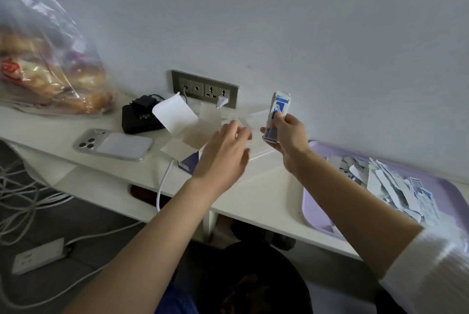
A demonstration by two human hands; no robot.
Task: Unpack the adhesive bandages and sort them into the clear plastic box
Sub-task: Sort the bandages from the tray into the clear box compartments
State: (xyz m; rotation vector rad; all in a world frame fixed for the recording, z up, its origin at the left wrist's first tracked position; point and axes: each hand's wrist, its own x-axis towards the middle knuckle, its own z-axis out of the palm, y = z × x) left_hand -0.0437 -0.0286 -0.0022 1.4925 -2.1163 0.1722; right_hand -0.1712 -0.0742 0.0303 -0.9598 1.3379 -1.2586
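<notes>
My right hand [288,138] grips an upright stack of blue-and-white adhesive bandages [278,113], thumb on its front. My left hand [223,154] hovers with fingers relaxed over an open cardboard bandage box [189,141] with white flaps raised and a dark blue side. Behind my hands lies the clear plastic box [256,133], low and hard to make out. A lilac tray [314,202] at the right holds a heap of loose wrapped bandages [390,181].
A phone [114,145] lies face down at the left, beside a black device with a charger [139,115]. A wall socket strip [205,89] sits behind. A plastic bag of bread [48,70] fills the far left. Cables and a power strip [40,255] lie on the floor.
</notes>
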